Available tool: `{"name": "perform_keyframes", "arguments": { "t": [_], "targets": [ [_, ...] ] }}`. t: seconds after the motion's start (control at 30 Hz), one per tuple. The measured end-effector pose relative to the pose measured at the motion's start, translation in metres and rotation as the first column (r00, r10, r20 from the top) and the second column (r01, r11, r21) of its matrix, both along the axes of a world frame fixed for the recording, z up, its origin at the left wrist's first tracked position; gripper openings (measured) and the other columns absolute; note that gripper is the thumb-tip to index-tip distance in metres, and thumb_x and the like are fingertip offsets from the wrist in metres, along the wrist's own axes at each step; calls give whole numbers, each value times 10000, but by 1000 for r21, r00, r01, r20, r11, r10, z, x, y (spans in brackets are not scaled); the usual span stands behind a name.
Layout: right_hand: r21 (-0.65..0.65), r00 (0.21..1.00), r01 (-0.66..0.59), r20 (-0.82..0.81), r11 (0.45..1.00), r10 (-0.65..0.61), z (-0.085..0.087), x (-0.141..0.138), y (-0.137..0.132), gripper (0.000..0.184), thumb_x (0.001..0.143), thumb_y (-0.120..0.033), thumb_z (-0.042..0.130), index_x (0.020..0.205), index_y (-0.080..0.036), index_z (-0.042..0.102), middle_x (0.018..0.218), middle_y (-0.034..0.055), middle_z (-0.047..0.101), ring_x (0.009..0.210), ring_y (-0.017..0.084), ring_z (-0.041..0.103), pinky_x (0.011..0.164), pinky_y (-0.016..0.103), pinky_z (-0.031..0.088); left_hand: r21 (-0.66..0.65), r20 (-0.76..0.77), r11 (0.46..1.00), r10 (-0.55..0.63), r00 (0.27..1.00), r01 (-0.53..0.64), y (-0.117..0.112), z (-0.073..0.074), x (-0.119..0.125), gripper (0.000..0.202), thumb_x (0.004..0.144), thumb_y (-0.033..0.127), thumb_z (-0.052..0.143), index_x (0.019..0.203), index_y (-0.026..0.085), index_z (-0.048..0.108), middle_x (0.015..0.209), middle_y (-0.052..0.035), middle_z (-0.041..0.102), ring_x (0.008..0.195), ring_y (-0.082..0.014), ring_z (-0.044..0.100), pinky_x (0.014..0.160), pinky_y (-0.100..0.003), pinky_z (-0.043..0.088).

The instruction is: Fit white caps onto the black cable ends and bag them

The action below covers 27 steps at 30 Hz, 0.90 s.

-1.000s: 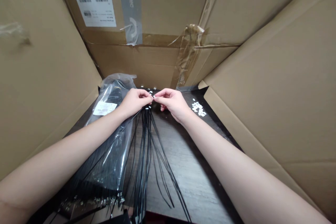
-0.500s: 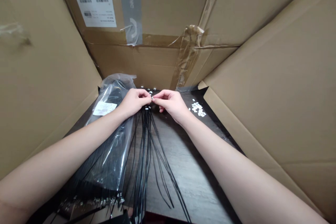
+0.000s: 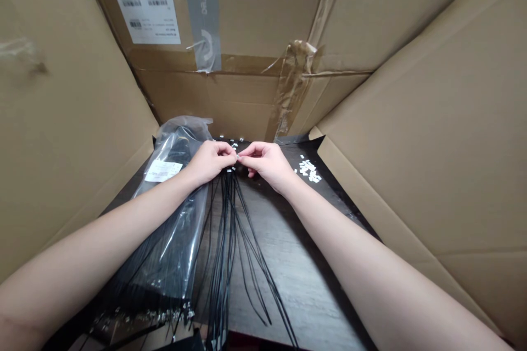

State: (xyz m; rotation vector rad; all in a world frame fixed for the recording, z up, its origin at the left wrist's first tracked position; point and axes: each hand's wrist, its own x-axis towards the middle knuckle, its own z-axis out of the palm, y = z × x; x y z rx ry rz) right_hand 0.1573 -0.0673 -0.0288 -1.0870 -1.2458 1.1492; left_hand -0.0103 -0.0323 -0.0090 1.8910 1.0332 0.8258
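Even, moderate light, its source out of view. A pale sheen spreads down the dark tabletop (image 3: pixel 296 279), with a shadow beside the right forearm (image 3: pixel 349 252). Glare streaks the plastic bag (image 3: pixel 175 263) — white, wavy highlights. Parts of the bottom edge sink into darkness. Wide-lens distortion stretches the cardboard panels (image 3: pixel 453 120) outward. Fine detail is soft — box label (image 3: pixel 145 8) print smears, small white pieces (image 3: pixel 309 170) blur into bright specks.
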Motion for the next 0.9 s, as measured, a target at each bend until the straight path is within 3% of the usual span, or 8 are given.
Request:
{"name": "perform_keyframes", "arguments": {
  "t": [0.57,0.9],
  "targets": [
    [-30,993,-13,-114,999,10,-1,1,1,329,594,-351,838,786,-137,678,601,-25,608,465,68,497,396,194,467,1,63,1000,10,998,-10,0,4,3,180,708,320,669,688,144,698,663,-10,671,655,-142,572,677,-271,425],
    [-11,1000,-8,-21,1000,8,-3,0,4,336,646,-407,834,754,-153,642,602,-39,557,459,69,497,373,196,490,3,45,1000,31,999,-31,-1,0,3,216,702,338,684,731,127,722,677,-29,692,634,-142,575,642,-269,418]
  ]
}}
